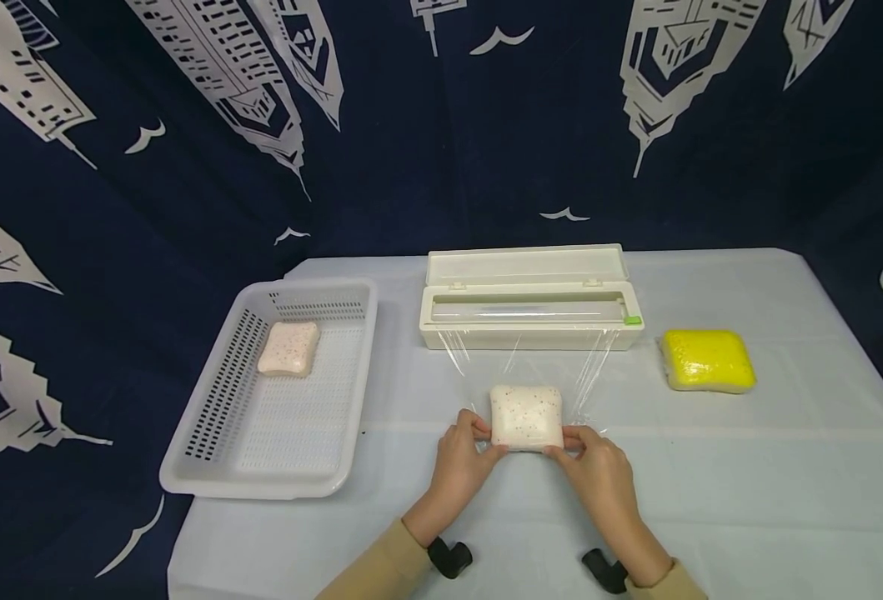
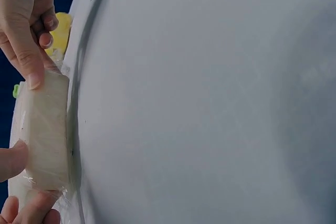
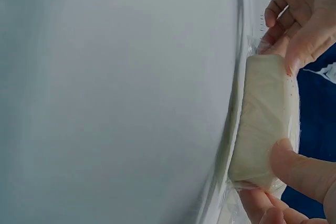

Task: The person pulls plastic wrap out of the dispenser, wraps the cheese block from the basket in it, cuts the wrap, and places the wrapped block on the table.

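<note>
A white, red-speckled block [image 1: 526, 417], rounded like a bar of soap or a sponge, sits in front of the film dispenser with clear plastic wrap [image 1: 519, 360] around it. My left hand [image 1: 462, 458] holds its left end, thumb at the near corner and fingers at the side. The right hand [image 1: 601, 472] grips the opposite end the same way. Both wrist views show the wrapped block's pale near face [image 2: 48, 129], with film bunched at its ends. Wrap still runs from the block back to the cream dispenser [image 1: 531, 337], whose lid stands open.
On the left, a white perforated basket [image 1: 351, 400] contains a pinkish speckled block [image 1: 288, 348]. A yellow block [image 1: 708, 360] in shiny film lies to the right. White cloth [image 1: 771, 483] covers the table; a dark blue printed curtain [image 1: 449, 150] hangs behind.
</note>
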`<action>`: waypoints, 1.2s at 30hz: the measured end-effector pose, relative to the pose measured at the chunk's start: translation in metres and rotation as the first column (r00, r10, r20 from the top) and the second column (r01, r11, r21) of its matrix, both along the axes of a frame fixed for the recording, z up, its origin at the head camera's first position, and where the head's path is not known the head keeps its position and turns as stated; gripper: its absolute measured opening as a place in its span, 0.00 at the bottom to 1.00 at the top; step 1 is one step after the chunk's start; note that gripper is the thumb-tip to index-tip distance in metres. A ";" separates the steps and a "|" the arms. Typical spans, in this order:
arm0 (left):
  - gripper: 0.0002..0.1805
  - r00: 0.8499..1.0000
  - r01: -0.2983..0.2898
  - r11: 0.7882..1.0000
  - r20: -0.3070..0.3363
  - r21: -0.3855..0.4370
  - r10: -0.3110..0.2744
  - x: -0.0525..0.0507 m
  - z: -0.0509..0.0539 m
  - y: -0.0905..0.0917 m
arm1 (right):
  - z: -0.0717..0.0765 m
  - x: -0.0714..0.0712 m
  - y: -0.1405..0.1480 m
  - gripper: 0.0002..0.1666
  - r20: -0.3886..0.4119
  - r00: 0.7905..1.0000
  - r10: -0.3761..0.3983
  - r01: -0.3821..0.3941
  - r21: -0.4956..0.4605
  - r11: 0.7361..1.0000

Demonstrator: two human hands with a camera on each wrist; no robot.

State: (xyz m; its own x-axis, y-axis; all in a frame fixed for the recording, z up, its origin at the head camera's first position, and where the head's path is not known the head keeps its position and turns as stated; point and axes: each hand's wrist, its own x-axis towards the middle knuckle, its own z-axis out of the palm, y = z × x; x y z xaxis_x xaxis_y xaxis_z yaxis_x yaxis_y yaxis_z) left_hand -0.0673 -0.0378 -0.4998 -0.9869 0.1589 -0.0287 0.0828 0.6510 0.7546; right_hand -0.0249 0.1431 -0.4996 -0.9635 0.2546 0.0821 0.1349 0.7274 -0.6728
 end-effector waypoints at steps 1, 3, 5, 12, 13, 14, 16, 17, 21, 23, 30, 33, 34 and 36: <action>0.21 1.000 -0.001 1.000 0.001 -0.002 0.001 0.000 0.000 0.000 | 0.001 0.000 0.000 0.22 -0.002 1.000 -0.002 0.002 -0.002 1.000; 0.22 1.000 0.001 1.000 0.002 -0.006 -0.001 0.000 0.000 0.000 | 0.002 -0.001 0.001 0.22 -0.008 1.000 -0.005 0.005 -0.005 1.000; 0.22 1.000 0.002 1.000 -0.001 -0.012 -0.002 -0.001 0.000 0.000 | 0.003 -0.002 0.002 0.23 -0.018 1.000 -0.003 0.003 -0.005 1.000; 0.17 0.993 0.028 0.995 -0.108 -0.096 -0.039 -0.007 0.003 0.002 | 0.008 -0.009 0.005 0.21 -0.045 0.998 0.037 -0.036 0.011 0.999; 0.17 0.990 0.034 0.993 -0.129 -0.110 -0.048 -0.008 0.004 0.002 | 0.010 -0.011 0.005 0.21 -0.051 0.998 0.040 -0.040 0.015 0.999; 0.17 0.987 0.038 0.991 -0.150 -0.125 -0.057 -0.009 0.006 0.002 | 0.012 -0.013 0.006 0.21 -0.057 0.997 0.043 -0.042 0.019 0.999; 0.16 0.977 0.044 0.987 -0.200 -0.157 -0.075 -0.013 0.009 0.003 | 0.016 -0.018 0.007 0.20 -0.080 0.996 0.050 -0.047 0.036 0.998; 0.16 0.972 0.044 0.984 -0.221 -0.170 -0.082 -0.016 0.011 0.003 | 0.018 -0.020 0.008 0.20 -0.091 0.994 0.055 -0.051 0.046 0.998; 0.16 0.949 0.035 0.977 -0.300 -0.211 -0.099 -0.029 0.020 0.007 | 0.030 -0.035 0.012 0.19 -0.120 0.989 0.087 -0.079 0.069 0.994; 0.15 0.947 0.027 0.975 -0.305 -0.223 -0.096 -0.037 0.025 0.009 | 0.035 -0.045 0.015 0.19 -0.105 0.989 0.104 -0.097 0.071 0.993; 0.15 0.984 0.015 0.969 -0.166 -0.247 -0.057 -0.070 0.044 0.019 | 0.054 -0.083 0.027 0.19 0.050 0.988 0.147 -0.148 0.032 0.988; 0.16 0.996 0.009 0.976 -0.090 -0.216 -0.029 -0.085 0.048 0.024 | 0.060 -0.100 0.032 0.21 0.124 0.979 0.165 -0.166 0.000 0.986; 0.16 0.998 0.007 0.979 -0.066 -0.202 -0.020 -0.090 0.050 0.025 | 0.061 -0.105 0.034 0.22 0.148 0.975 0.169 -0.169 -0.011 0.986; 0.17 1.000 -0.005 0.985 -0.027 -0.174 0.000 -0.099 0.051 0.027 | 0.063 -0.116 0.038 0.24 0.185 0.967 0.174 -0.172 -0.027 0.985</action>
